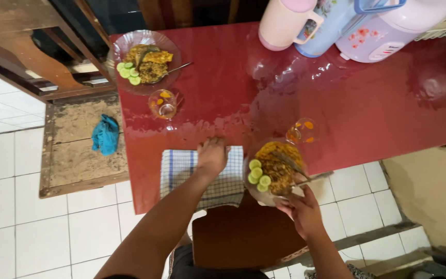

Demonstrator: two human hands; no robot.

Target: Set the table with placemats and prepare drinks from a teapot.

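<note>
My left hand (211,155) rests palm-down on a blue-and-white checked cloth (181,168) that lies at the near edge of the red table (367,113). My right hand (301,209) grips the near rim of a glass plate (272,168) of rice with cucumber slices and a spoon, which overhangs the table edge. A small glass (301,130) with orange pattern stands just behind that plate. At the far left sits a second glass plate (145,61) of food with a spoon, with another small glass (163,104) beside it.
A pink jug (285,23), a light blue flask (331,23) and a pink rice cooker (388,28) stand at the table's far side. A wooden chair seat (243,235) is below me. A blue rag (105,134) lies on a mat over white floor tiles.
</note>
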